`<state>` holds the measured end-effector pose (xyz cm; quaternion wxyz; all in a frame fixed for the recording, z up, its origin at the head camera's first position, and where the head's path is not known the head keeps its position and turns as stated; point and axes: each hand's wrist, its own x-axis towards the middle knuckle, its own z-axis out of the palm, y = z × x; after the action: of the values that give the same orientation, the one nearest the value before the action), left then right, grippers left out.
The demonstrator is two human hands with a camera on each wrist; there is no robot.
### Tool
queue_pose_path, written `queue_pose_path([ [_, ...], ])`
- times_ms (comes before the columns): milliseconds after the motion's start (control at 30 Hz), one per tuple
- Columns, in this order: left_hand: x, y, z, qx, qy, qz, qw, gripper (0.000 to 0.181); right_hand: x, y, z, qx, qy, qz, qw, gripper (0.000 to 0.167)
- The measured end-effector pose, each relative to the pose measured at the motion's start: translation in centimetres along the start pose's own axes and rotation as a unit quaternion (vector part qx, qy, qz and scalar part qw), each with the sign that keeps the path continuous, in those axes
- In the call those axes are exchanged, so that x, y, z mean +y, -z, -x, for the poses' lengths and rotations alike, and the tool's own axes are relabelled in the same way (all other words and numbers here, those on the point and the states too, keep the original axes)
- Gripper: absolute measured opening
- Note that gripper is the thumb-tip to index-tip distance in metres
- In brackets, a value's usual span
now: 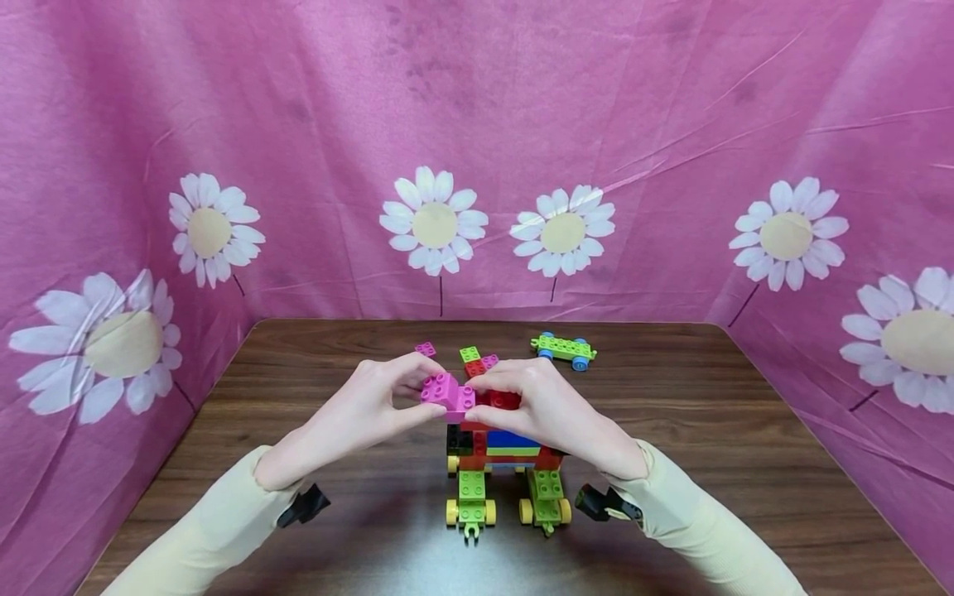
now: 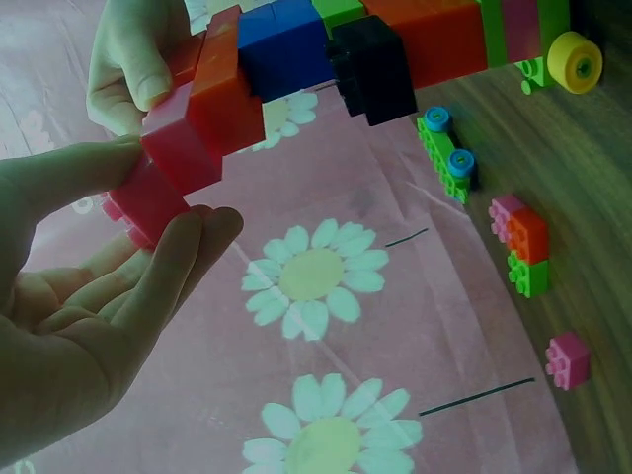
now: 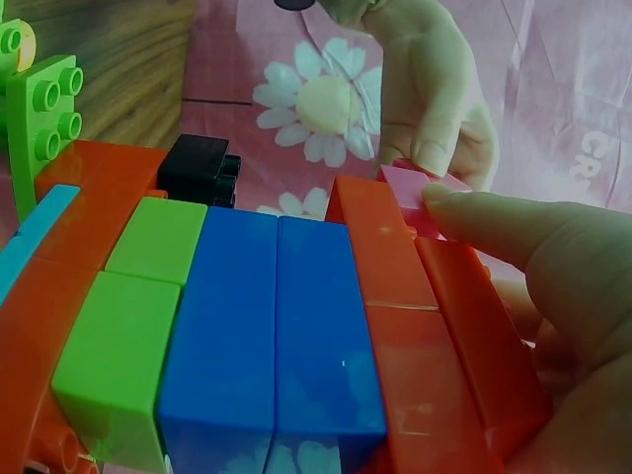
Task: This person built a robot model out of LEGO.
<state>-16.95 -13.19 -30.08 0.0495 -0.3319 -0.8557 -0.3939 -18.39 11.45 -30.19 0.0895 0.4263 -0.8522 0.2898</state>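
Observation:
Two pink toy building bricks [image 1: 438,391] sit stacked at the top left corner of a tall brick structure [image 1: 513,439], the upper one offset to the left. My left hand [image 1: 380,399] pinches the outer pink brick [image 2: 148,200] between thumb and fingers. My right hand [image 1: 542,401] pinches at the lower pink brick [image 2: 182,138], its fingertip on that brick [image 3: 405,188] in the right wrist view. Beside it lie red bricks [image 3: 484,336], partly hidden by the right hand. Blue bricks [image 3: 222,326], green bricks and a black brick [image 3: 196,170] make up the body.
Green wheeled bases [image 1: 471,488] with yellow wheels carry the structure on the wooden table [image 1: 313,530]. Behind it stands a green car base [image 1: 564,346] with blue wheels. A loose pink brick [image 1: 425,349] and a small green, red and pink cluster [image 1: 470,355] lie farther back.

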Motion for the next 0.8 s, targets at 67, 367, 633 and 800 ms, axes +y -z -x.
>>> queue_pose_path([
  [67, -0.10, 0.02, 0.08, -0.002, 0.006, 0.000, 1.0000, 0.032, -0.02, 0.02, 0.00, -0.002, -0.002, -0.001, 1.0000, 0.031],
  [367, -0.19, 0.05, -0.03, -0.005, -0.001, 0.001, 1.0000, 0.030, -0.05, 0.00, 0.03, -0.003, -0.005, 0.003, 1.0000, 0.031],
  [633, 0.18, 0.30, -0.34, -0.021, -0.001, -0.007, 0.9998, 0.031, -0.07, -0.01, 0.02, -0.003, -0.001, 0.003, 1.0000, 0.031],
  [800, 0.56, 0.43, -0.56, -0.020, -0.012, -0.025, 0.9994, 0.030, -0.06, -0.02, 0.04, 0.001, 0.004, 0.004, 1.0000, 0.031],
])
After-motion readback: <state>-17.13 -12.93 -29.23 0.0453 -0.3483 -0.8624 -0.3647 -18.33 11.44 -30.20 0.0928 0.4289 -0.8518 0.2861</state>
